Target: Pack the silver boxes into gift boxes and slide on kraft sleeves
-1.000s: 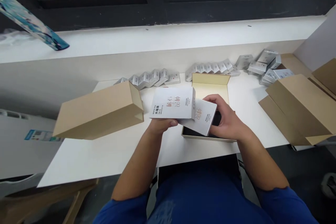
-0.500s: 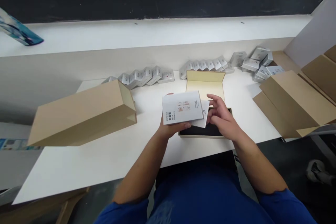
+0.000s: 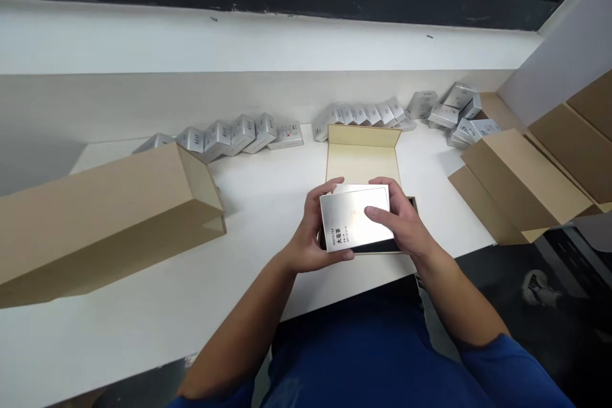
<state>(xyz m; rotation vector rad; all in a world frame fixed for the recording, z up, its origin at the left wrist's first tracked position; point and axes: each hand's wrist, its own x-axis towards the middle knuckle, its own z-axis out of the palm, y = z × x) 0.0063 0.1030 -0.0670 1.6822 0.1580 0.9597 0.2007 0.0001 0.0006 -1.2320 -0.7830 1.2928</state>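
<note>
Both my hands hold a stack of white printed boxes (image 3: 345,224) just above an open beige gift box (image 3: 363,154) with a dark inside, near the table's front edge. My left hand (image 3: 310,243) grips the stack's left side and bottom corner. My right hand (image 3: 400,224) closes over its right side, fingers lying on the top face. The gift box lid stands open behind the stack.
A long kraft carton (image 3: 105,217) lies on its side at the left. More kraft cartons (image 3: 526,178) lie at the right. Rows of several small silver boxes (image 3: 229,135) line the back of the white table (image 3: 258,191), with a loose pile (image 3: 454,113) at the back right.
The two white boxes, held apart and tilted, have been brought together into one flat stack and lowered towards the open gift box. The view has tipped downward.
</note>
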